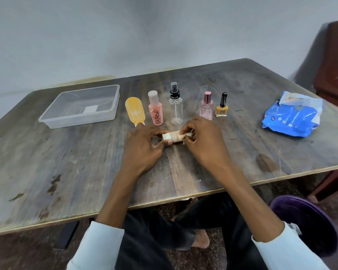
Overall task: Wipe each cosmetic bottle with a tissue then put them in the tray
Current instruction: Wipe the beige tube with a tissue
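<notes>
At the counter [86, 162] centre, a small bottle [172, 137] is held by the left hand [144, 145] and wiped with a tissue [185, 136] pinched in the right hand [203, 141]. Afterwards it must be carried to the empty tray [80, 106] at ten o'clock.

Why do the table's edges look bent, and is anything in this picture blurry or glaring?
Head view: the wide-angle lens bows the table edges and stretches the corners; the dark chair at far right is smeared. Lighting is soft and even, with faint shadows under the bottles. The clear tray and spray bottle show mild sheen, no harsh glare. Both hands' centre is reasonably sharp.
</notes>
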